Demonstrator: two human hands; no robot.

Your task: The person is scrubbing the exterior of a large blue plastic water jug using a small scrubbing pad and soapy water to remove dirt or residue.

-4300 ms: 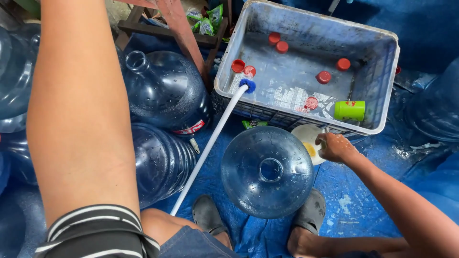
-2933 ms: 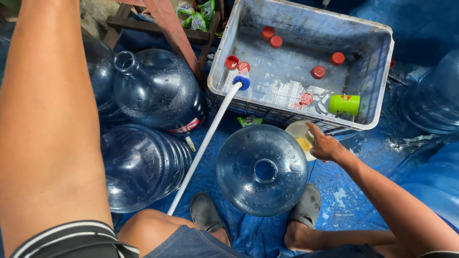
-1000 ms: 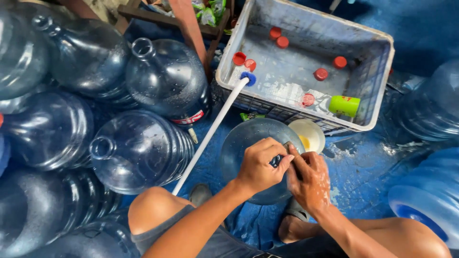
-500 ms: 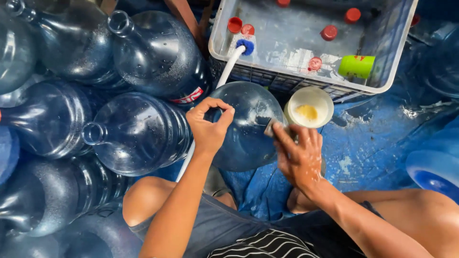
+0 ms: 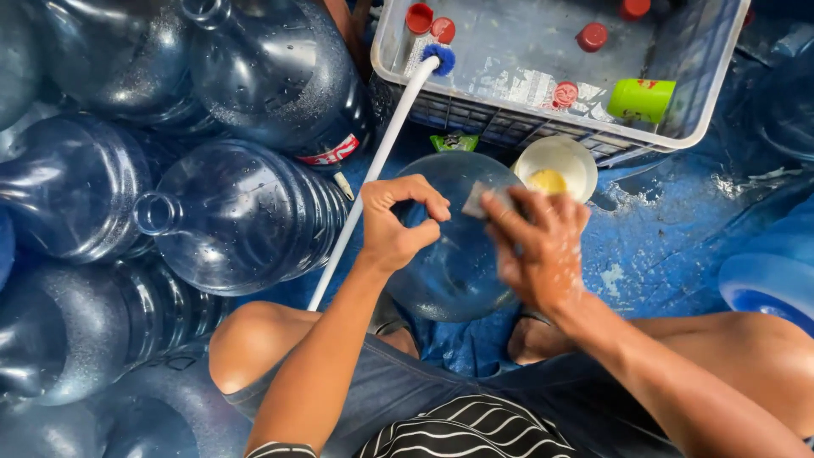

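Both hands are closer together now over the big blue bottle (image 5: 449,254) between the person's feet. Left hand (image 5: 394,225) is curling around its neck, and right hand (image 5: 538,246) is pressing a small grey pad (image 5: 485,200) onto it.

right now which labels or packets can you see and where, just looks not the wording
Red and white band label: wrapped low on the clear blue water jug lying at upper left.
Small green foil packet: on the blue floor below the grey plastic crate.
Green cylindrical bottle with red print: lying inside the crate.
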